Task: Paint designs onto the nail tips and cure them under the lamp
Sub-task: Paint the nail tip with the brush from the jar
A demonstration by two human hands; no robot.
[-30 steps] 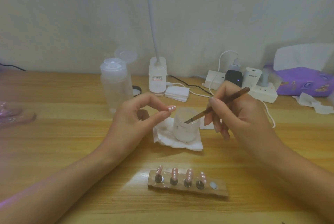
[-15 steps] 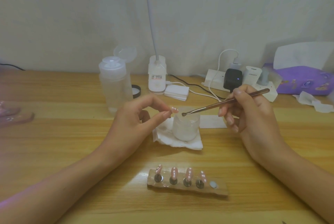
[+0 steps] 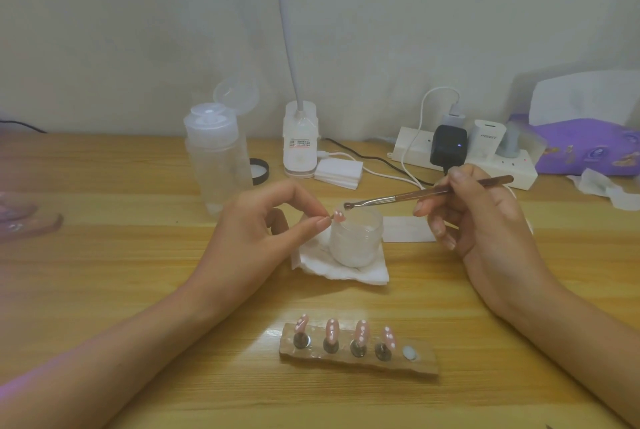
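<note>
The four nail tips (image 3: pixel 331 329) on the mottled brown holder (image 3: pixel 426 361) are pink with white dots and strokes, and the single nail tip (image 3: pixel 339 215) shows the same pink with white marks. The brush (image 3: pixel 415 194) has a reddish-brown handle, a silver ferrule and a dark tip, while the jar (image 3: pixel 353 245) is frosted white on a white tissue (image 3: pixel 363 274). The counter (image 3: pixel 104 273) is pale yellow wood with streaky grain, the power strip (image 3: pixel 412 151) white with a black adapter (image 3: pixel 448 148), and the tissue pack (image 3: pixel 588 148) purple with a printed pattern
</note>
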